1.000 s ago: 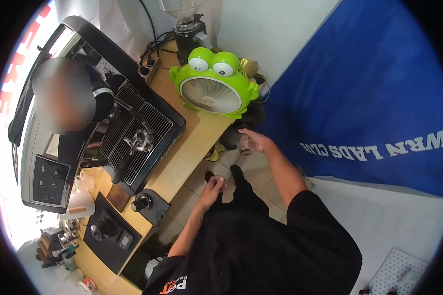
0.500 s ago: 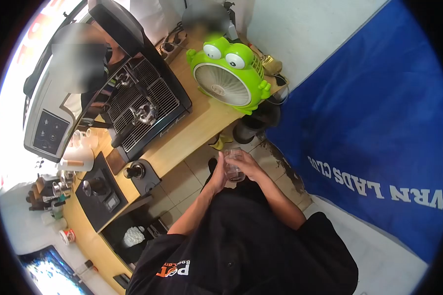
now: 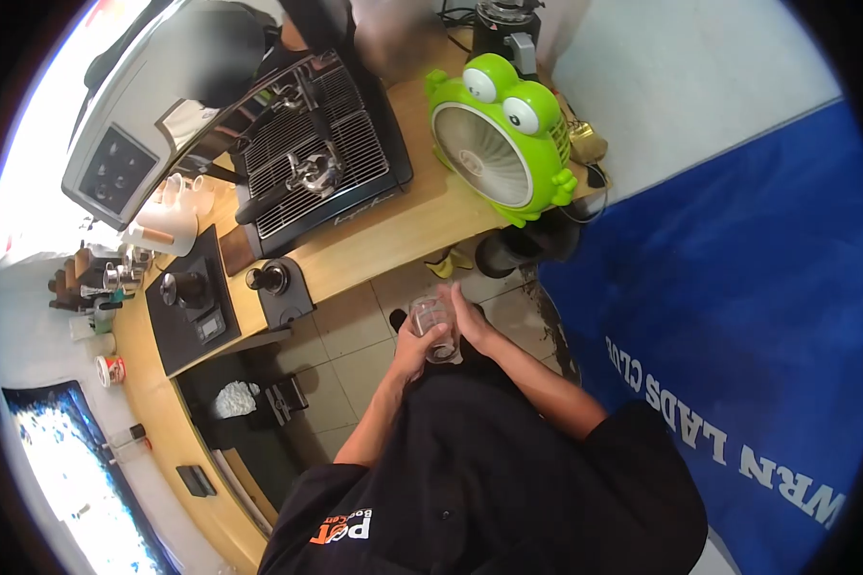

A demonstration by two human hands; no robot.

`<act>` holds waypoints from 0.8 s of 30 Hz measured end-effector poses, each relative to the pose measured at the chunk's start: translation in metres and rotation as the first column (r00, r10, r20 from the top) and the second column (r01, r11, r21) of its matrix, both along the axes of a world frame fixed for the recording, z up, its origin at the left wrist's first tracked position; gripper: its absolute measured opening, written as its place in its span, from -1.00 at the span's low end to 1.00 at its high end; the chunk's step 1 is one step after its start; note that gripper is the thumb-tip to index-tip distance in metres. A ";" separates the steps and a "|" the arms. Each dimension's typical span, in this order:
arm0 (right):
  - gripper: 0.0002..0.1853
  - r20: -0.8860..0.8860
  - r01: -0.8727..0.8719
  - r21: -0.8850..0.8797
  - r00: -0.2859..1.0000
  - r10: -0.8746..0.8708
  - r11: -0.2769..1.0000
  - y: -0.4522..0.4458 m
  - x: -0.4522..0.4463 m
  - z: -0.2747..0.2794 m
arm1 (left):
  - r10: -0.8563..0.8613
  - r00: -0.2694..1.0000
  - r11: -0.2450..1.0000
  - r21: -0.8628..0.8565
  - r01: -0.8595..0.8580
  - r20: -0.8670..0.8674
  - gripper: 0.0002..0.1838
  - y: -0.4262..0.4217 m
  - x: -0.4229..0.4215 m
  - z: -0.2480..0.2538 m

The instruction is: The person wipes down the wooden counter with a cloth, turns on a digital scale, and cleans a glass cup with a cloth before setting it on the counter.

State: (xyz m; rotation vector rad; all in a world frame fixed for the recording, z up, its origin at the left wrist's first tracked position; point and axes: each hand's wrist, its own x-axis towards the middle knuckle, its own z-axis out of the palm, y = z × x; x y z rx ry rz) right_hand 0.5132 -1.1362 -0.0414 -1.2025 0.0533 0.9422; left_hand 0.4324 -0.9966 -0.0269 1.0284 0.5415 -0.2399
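Observation:
My left hand is wrapped around a clear drinking glass in front of my body, its thumb lying across the side. Close along the other side of the glass is my right hand, its fingers stretched out. Whether the right palm touches the glass I cannot tell. The lower end of the glass looks blurred against my dark shirt.
Ahead is a wooden counter bearing an espresso machine and a green frog-shaped fan. A tamper stands on a black mat at the left. A dark bin sits below the counter.
The glass has shifted slightly left, now in my left hand's grasp. My right hand's fingers have straightened and come off its front. The head view has swung, moving the counter rightward in view.

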 end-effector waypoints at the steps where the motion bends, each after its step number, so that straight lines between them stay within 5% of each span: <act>1: -0.16 0.152 0.088 -0.222 0.987 -0.055 0.971 0.006 0.010 -0.016 | 0.032 0.999 0.999 -0.012 -0.032 0.002 -0.30 0.002 -0.001 0.008; 2: -0.23 0.311 0.206 -0.412 0.947 -0.075 0.887 0.013 0.019 -0.034 | 0.063 0.998 0.998 -0.023 -0.063 0.005 -0.29 0.006 -0.002 0.016; 3: -0.23 0.321 0.202 -0.406 0.945 -0.067 0.891 0.023 0.029 -0.061 | 0.073 0.997 0.997 -0.020 -0.073 0.016 -0.29 0.010 -0.002 0.022; 5: -0.37 0.532 0.523 -0.515 0.816 -0.225 0.679 0.043 0.049 -0.108 | 0.070 0.994 0.997 -0.037 -0.067 0.078 -0.29 0.017 -0.003 0.031; 6: -0.37 0.542 0.519 -0.505 0.813 -0.215 0.689 0.050 0.055 -0.108 | 0.084 0.992 0.996 -0.034 -0.081 0.092 -0.29 0.020 -0.005 0.035; 8: -0.41 0.549 0.621 -0.654 0.783 -0.293 0.432 0.065 0.075 -0.105 | 0.079 0.985 0.996 -0.050 -0.072 0.153 -0.27 0.029 -0.004 0.045; 11: -0.53 0.561 0.670 -0.437 0.724 -0.401 0.599 0.065 0.098 -0.171 | 0.072 0.973 0.996 -0.070 -0.058 0.218 -0.25 0.043 -0.004 0.057; 13: -0.62 0.599 0.627 -0.523 0.752 -0.273 0.577 0.056 0.091 -0.158 | 0.087 0.969 0.996 -0.054 -0.077 0.233 -0.21 0.055 -0.006 0.064; 17: -0.60 0.703 0.603 -0.475 0.698 -0.136 0.641 0.029 0.087 -0.226 | 0.102 0.965 0.994 -0.067 -0.089 0.239 -0.17 0.078 -0.004 0.073; 21: -0.51 0.498 0.408 -0.536 0.860 -0.113 0.739 0.016 0.056 -0.057 | 0.119 0.959 0.991 -0.098 -0.097 0.256 -0.25 0.096 -0.002 0.078; 24: -0.44 0.434 0.343 -0.590 0.898 -0.071 0.731 0.007 0.055 -0.038 | 0.091 0.963 0.993 -0.094 -0.069 0.253 -0.26 0.105 0.002 0.072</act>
